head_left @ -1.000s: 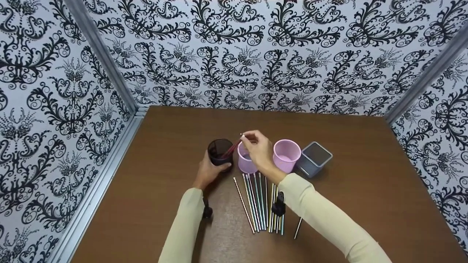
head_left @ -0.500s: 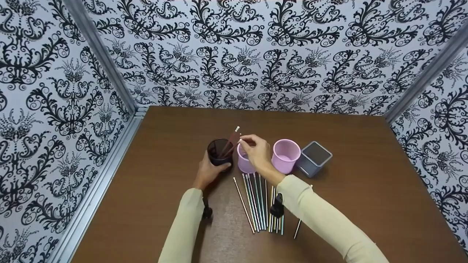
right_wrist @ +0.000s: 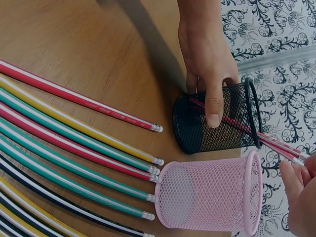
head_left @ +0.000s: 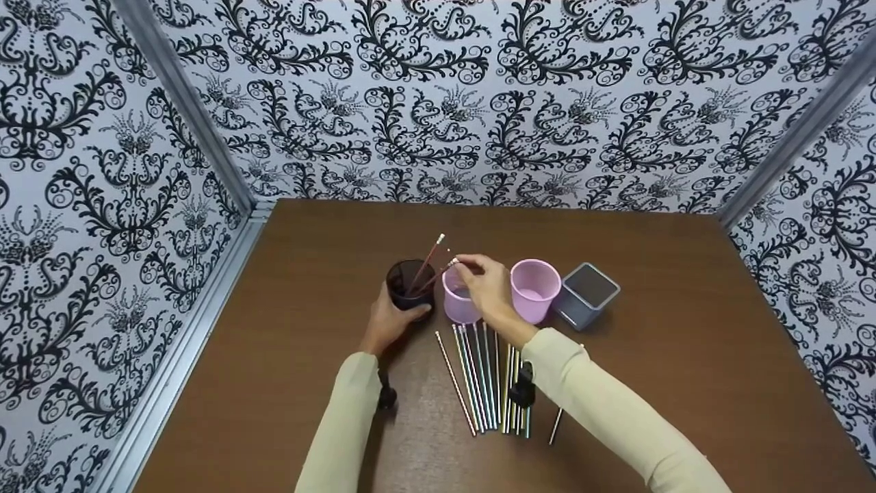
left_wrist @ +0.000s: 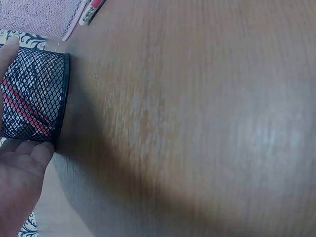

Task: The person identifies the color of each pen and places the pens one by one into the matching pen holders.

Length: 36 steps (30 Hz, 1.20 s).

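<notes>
No wording can be read. In the right wrist view, 1 red-and-white pencil [right_wrist: 79, 97] on the bench [right_wrist: 89, 44] bears faint small print toward its eraser end, too blurred to make out.

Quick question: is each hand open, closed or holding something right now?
Left hand: holding the black mesh cup.
Right hand: pinching a red pencil near its upper end.

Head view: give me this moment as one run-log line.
left grip: round black mesh cup | right grip: pinching end of red pencil | loose pencils: lying on table
</notes>
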Tool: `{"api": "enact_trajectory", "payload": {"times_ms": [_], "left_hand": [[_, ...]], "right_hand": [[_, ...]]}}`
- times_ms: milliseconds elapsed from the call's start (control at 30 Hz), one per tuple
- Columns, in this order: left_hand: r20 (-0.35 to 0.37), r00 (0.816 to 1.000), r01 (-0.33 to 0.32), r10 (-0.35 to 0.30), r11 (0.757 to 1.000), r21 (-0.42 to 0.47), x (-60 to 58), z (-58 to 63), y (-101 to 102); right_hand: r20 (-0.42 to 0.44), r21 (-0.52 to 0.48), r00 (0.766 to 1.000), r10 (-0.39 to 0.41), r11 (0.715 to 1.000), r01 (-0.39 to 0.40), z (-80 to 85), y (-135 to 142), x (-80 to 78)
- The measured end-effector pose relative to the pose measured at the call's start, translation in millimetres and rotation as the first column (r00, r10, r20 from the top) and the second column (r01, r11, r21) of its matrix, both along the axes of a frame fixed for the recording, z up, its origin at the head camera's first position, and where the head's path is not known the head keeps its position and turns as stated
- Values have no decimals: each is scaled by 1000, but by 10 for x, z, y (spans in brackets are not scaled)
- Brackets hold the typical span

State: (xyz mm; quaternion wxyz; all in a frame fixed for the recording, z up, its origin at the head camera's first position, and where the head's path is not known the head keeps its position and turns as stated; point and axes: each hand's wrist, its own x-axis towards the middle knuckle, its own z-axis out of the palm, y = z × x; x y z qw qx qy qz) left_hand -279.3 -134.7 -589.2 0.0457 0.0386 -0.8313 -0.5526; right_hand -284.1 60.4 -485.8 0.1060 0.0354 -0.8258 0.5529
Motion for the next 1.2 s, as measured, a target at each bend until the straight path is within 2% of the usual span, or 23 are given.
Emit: {"api": "enact_trajectory", "payload": {"times_ms": [267, 400, 533, 633, 767, 800, 900, 1033, 1100, 1200], "left_hand": [[11, 1000, -8, 8, 1000, 1, -5, 1, 2], [-8, 1000, -18, 18, 1000, -4, 1, -35, 13], [-35, 999, -30, 30, 1000, 0, 11, -60, 29], [-35, 999, -27, 28, 999, 18, 14, -57, 29], [1, 1000, -29, 29, 999, 18, 35, -36, 20], [11, 1000, -28, 28, 999, 15, 43, -26, 22], [20, 1000, -21, 21, 1000, -14, 74, 20, 41], [-17, 1000, -27, 26, 999, -44, 134, 67, 77], [-13, 998, -64, 63, 996, -65, 186, 90, 104], [22, 987, -155, 158, 983, -101, 288, 138, 168]], "right_hand": [[-9, -72, 1000, -19, 997, 18, 25, 60, -26], [-34, -72, 999, -41, 997, 38, 35, 140, -42], [-42, -124, 999, -20, 992, 15, 33, 258, -56], [-7, -219, 1000, 19, 976, -20, 27, 348, -65], [39, -248, 998, 55, 968, -43, 18, 484, -67], [48, -234, 997, 57, 971, -44, 16, 523, -65], [46, -110, 998, 30, 994, -25, 48, 664, -39], [29, -13, 1000, -5, 1000, 5, 109, 854, 0], [4, 8, 1000, -10, 1000, 10, 123, 946, 18], [-62, 78, 998, -16, 997, 21, 107, 1090, 45]]}}
